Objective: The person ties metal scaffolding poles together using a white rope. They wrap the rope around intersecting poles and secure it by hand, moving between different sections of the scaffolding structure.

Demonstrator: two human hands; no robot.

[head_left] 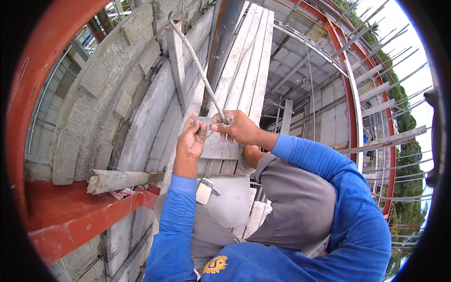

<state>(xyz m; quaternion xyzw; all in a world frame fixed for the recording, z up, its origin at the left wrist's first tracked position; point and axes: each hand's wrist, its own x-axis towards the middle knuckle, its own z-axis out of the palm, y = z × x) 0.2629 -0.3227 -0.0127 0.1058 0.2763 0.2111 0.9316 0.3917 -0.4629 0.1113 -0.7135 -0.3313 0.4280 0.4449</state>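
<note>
The head-worn fisheye camera looks down from close above the left hand (190,142) and right hand (244,129), facing along long planks (249,61) toward their far end.

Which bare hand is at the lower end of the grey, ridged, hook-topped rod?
The bare right hand: its fingers are on the rod. The bare left hand is beside it, fingertips apart from the rod.

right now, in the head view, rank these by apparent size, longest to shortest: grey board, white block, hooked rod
1. Hooked rod
2. Grey board
3. White block
</note>
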